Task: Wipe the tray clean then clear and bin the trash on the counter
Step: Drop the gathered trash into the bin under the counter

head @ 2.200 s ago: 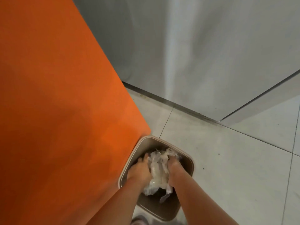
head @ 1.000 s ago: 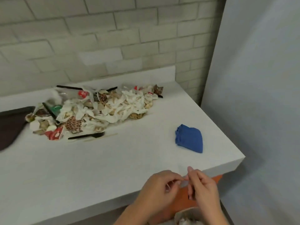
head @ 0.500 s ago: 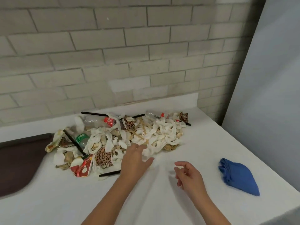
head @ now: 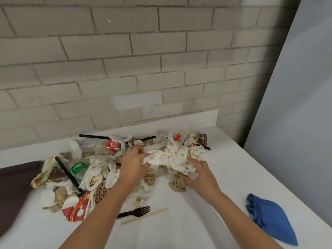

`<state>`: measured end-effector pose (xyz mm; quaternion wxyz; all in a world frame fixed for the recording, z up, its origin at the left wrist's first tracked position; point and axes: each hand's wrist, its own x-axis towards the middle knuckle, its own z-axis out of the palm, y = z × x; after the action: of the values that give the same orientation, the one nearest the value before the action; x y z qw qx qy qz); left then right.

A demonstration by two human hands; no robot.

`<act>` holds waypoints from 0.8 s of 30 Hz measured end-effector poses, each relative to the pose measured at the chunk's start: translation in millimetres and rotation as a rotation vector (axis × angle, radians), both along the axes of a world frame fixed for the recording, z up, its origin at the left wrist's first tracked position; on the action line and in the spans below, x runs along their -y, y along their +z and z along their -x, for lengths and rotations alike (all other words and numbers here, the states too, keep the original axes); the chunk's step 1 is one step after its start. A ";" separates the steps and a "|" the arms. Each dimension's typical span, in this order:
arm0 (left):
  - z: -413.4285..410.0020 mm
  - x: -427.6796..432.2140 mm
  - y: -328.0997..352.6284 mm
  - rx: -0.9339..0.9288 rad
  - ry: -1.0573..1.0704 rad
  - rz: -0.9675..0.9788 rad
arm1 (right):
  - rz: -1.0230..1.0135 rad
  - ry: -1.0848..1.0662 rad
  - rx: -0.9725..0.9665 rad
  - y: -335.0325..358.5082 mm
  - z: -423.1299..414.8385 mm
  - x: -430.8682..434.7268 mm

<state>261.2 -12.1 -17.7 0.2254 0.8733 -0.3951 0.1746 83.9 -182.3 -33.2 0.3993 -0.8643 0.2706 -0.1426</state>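
Half a second ago open, the left hand [head: 134,164] and right hand [head: 199,175] now grip the tissue wad [head: 170,157] in the trash pile [head: 97,169] at 12 o'clock on the counter [head: 224,177], which probably starts another bin load; the tray [head: 10,186] lies at 9 o'clock.

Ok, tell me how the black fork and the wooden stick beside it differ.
The black fork is dark with tines; the wooden stick is pale, thin and plain. The fork's handle end runs behind the left forearm; the stick shows whole. Both lie flat on the white counter, nearly parallel.
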 end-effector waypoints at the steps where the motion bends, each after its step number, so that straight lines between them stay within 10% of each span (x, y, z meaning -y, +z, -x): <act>1: -4.4 -4.2 7.0 -0.037 -0.006 0.062 | 0.040 0.050 -0.042 -2.2 -9.7 4.1; 8: 4.8 -14.5 64.1 -0.455 0.094 0.533 | 0.220 0.186 -0.143 -38.9 -37.6 8.6; 24: 3.1 0.8 155.2 -0.952 0.156 1.160 | -0.117 -0.072 0.219 -30.1 -25.0 19.8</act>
<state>258.1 -13.0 137.5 0.7825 0.6211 -0.0368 -0.0261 108.9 -202.1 -63.4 0.4706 -0.8085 0.2641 -0.2347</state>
